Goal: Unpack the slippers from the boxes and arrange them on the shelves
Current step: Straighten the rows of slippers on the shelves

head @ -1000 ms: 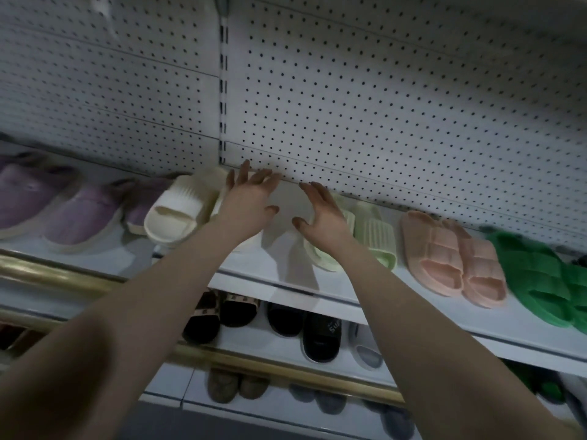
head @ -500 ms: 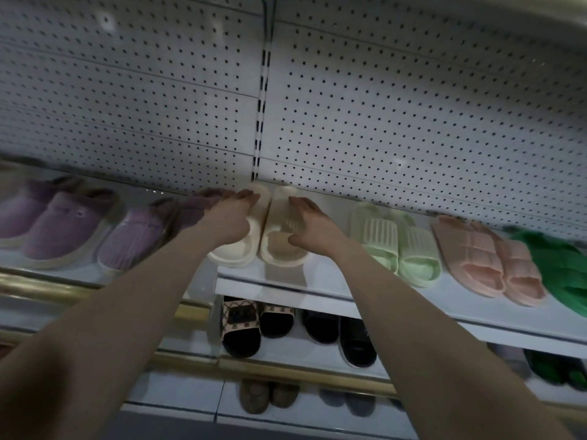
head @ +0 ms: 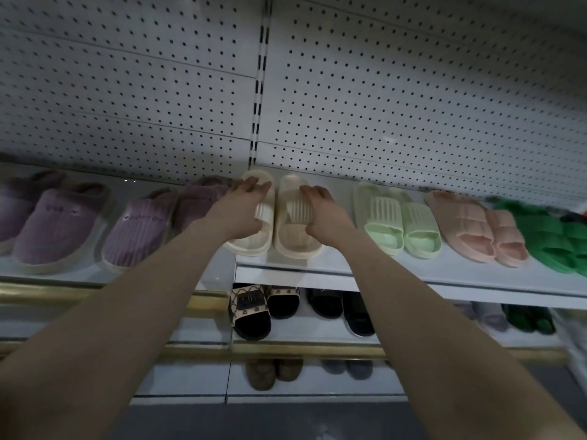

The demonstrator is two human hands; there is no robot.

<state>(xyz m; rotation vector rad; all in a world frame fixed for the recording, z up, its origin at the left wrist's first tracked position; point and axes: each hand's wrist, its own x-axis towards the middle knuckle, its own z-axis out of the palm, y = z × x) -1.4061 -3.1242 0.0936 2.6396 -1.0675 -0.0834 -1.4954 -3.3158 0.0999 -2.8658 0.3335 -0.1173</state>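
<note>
Two cream slide slippers lie side by side on the top white shelf (head: 349, 276), toes toward me. My left hand (head: 243, 206) holds the left cream slipper (head: 251, 244), fingers laid over its ribbed strap and thumb at the side. In the same way, my right hand (head: 322, 214) grips the right cream slipper (head: 295, 241) across its strap. Both slippers rest flat on the shelf, close together. No box is in view.
Purple fuzzy slippers (head: 60, 223) line the shelf to the left; light green (head: 397, 223), pink (head: 476, 230) and green pairs (head: 552, 239) sit to the right. A pegboard wall (head: 381, 106) rises behind. Lower shelves hold patterned (head: 251, 312), black (head: 343, 306) and brown slippers (head: 270, 373).
My hands were spread open over a gap on the shelf; now each holds a cream slipper, and the pair sits side by side in that gap.
</note>
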